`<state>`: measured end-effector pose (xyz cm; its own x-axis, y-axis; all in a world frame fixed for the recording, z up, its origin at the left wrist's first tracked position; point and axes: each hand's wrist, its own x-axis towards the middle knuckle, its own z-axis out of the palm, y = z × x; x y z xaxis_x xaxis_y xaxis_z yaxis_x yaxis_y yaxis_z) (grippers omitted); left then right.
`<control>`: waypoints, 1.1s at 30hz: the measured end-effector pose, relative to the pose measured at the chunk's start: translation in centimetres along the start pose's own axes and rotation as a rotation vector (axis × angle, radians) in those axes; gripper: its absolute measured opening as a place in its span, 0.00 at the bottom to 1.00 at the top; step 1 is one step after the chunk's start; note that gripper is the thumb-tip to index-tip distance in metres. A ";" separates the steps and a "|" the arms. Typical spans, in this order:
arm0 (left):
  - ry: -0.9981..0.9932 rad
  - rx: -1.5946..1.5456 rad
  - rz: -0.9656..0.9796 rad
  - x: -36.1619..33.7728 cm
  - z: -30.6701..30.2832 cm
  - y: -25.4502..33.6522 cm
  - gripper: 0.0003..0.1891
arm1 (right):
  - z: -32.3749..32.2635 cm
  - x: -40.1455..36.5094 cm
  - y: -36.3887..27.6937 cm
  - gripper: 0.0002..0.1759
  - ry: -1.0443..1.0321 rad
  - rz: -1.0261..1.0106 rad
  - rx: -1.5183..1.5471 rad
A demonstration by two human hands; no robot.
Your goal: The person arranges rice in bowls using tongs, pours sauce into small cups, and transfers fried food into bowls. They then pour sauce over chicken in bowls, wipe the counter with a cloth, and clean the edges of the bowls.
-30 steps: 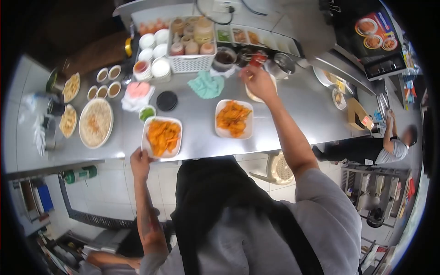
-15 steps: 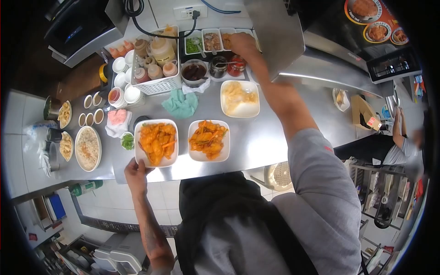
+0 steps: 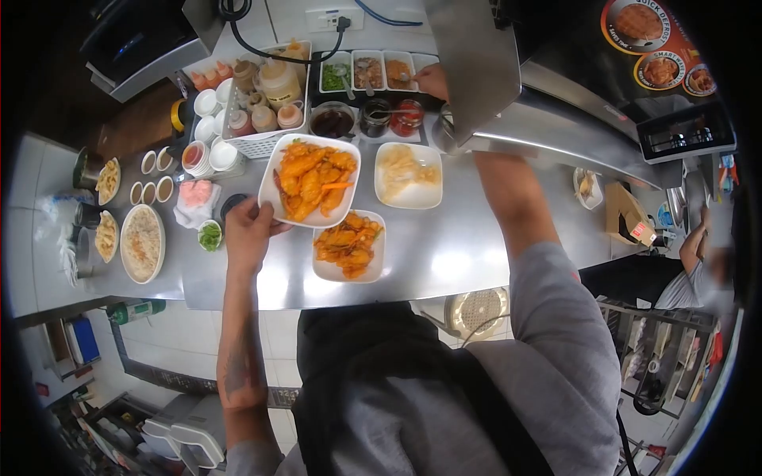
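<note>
My left hand grips the lower left edge of a square white bowl of orange-glazed fried pieces, thumb over the rim. This bowl is raised and tilted, overlapping a second white bowl of similar food on the counter. Up at the back, my right hand is closed at the white topping tubs, partly behind a steel panel. Its fingers pinch the handle of a spoon over the tub of orange-brown topping. A bowl of pale food sits between the two hands.
A white basket of sauce bottles, a pot of dark sauce and jars line the back. Left on the steel counter are a rice dish, sauce cups and a small cup of greens. Another person stands far right.
My left hand has lifted its bowl off the counter and carried it up and right, toward the back. My right hand has drawn slightly right, exposing the third topping tub. The green cloth is now hidden.
</note>
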<state>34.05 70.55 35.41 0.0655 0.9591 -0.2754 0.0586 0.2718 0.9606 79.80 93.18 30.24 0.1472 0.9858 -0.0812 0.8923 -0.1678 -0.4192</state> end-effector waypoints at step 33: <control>-0.036 -0.157 0.117 1.3 1.2 -1.7 0.13 | -0.3 -8.2 -4.6 0.18 0.356 -0.110 0.063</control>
<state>35.27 71.22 33.36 0.0982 0.9822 -0.1604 -0.1070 0.1707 0.9795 74.66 85.90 33.13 0.2013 0.9381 0.2818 0.8844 -0.0504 -0.4640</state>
